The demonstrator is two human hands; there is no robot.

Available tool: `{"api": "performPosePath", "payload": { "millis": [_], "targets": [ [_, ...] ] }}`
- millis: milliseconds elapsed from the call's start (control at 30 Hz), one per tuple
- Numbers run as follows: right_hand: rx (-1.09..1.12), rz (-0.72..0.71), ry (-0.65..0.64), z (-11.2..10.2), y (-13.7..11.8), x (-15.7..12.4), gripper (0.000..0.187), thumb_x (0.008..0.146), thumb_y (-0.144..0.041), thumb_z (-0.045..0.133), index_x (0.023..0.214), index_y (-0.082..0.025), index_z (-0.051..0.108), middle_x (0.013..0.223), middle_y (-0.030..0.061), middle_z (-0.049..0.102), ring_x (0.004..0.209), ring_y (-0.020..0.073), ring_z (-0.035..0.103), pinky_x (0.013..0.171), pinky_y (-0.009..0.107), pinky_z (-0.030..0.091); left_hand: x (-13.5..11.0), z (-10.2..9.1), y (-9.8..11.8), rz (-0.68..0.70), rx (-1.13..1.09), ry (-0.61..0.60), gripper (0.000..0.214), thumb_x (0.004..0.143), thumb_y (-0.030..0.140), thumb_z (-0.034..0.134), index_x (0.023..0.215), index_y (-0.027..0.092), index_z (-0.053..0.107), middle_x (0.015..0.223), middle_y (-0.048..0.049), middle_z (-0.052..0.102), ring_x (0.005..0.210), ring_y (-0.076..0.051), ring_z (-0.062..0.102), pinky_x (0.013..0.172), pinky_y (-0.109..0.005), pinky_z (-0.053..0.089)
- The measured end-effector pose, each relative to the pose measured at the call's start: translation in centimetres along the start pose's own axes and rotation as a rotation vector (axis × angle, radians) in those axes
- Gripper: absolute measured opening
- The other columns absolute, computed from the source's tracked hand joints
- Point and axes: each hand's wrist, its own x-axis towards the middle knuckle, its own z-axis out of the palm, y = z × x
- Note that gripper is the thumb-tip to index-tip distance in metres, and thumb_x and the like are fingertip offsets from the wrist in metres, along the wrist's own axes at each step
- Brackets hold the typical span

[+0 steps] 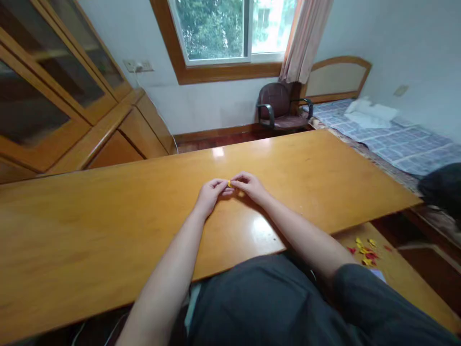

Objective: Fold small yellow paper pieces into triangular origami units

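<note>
Scrap (229, 183), small and yellow, sits where the left hand (210, 196) and right hand (250, 186) meet; both pinch it. It looks light and soft, maybe easy to tear, so its edges seem best to hold. Red and yellow scraps (368, 251) lie right of the hands.

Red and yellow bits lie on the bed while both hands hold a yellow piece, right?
No: in the head view, the red and yellow bits lie on the lower wooden surface, not the bed. The left hand and right hand do hold the yellow piece.
</note>
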Motion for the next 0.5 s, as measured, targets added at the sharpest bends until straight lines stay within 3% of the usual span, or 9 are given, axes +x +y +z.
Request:
{"api": "performPosePath", "payload": {
  "millis": [500],
  "targets": [
    [-0.033, -0.024, 0.029, 0.24, 0.0, -0.15, 0.026, 0.069, -0.039, 0.077, 0.08, -0.016, 0.068, 0.072, 0.0011, 0.066, 0.067, 0.0137, 0.058, 0.067, 0.028, 0.045, -0.05, 0.21, 0.02, 0.034, 0.027, 0.007, 0.038, 0.071, 0.045, 0.077, 0.088, 0.012, 0.068, 0.084, -0.0068, 0.075, 0.078, -0.02, 0.072, 0.083, -0.035, 0.057]
  ]
}}
